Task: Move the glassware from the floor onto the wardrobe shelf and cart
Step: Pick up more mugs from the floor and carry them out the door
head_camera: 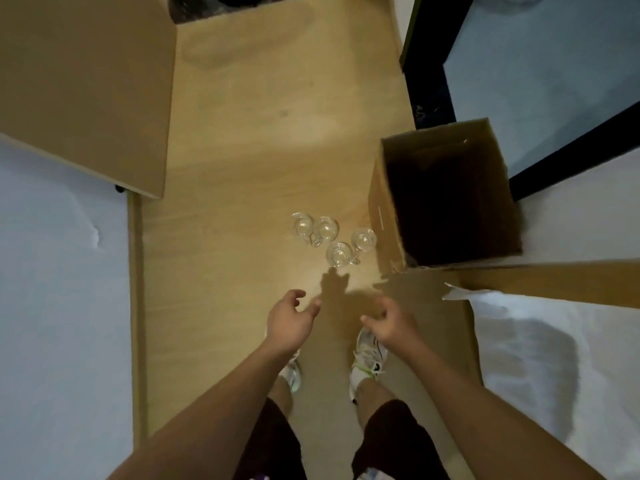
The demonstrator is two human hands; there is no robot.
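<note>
Pale wood-grain laminate floor [249,140], softly lit. Open brown cardboard box [384,216] at right. Black frame [429,95] beyond it.

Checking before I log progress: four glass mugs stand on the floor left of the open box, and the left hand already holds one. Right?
Not quite. The head view shows the left hand holding nothing, like the right hand. All four mugs stand on the floor, left of the open box.

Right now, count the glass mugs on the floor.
4, clustered left of the open cardboard box: far-left mug, the mug touching it, nearest mug, box-side mug. The dark box interior may hide more.
</note>
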